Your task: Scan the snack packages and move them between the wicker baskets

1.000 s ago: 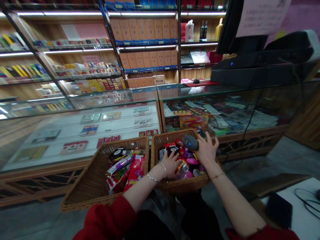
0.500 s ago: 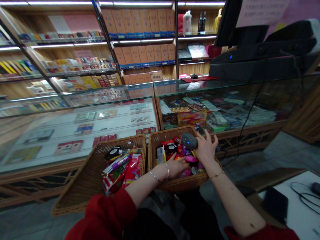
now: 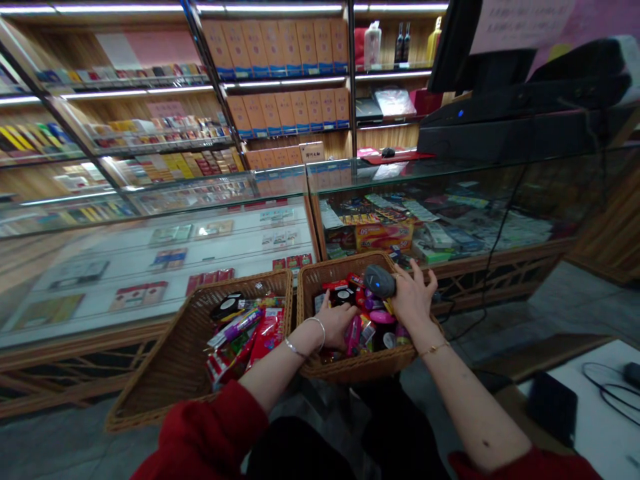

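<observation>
Head cam looks down on two wicker baskets side by side w/ a glass display counter (image 3: 310, 193) behind them; everything below is placed relative to the right-hand basket (image 3: 360, 363). Right hand (image 3: 413, 300) sits over that basket's far right corner, fingers wrapped round a grey handheld barcode scanner (image 3: 380, 281), head pointing left across the basket's contents, prob. so its window faces whatever gets lifted toward it. Left hand (image 3: 336, 321) is down inside the basket near its left-centre, fingers curled into the heap of small packets; it touches a pink packet (image 3: 353, 333) at its fingertips, but whether it actually grips it I can't tell, fingers are half buried. Basket is crammed w/ small goods: red, pink and black packs, all jumbled, none readable. Its cable side isn't clear; a dark cord hangs off the counter to the basket's right. Second wicker basket (image 3: 165, 373) lies just left of it, rims near touching, holding red snack bags and a purple-striped pack piled at its right end, nearest the first basket. Beyond and right of the basket, on the counter top, stands a black till unit (image 3: 520, 127). Shelves (image 3: 280, 67) of boxed goods fill the wall behind.
</observation>
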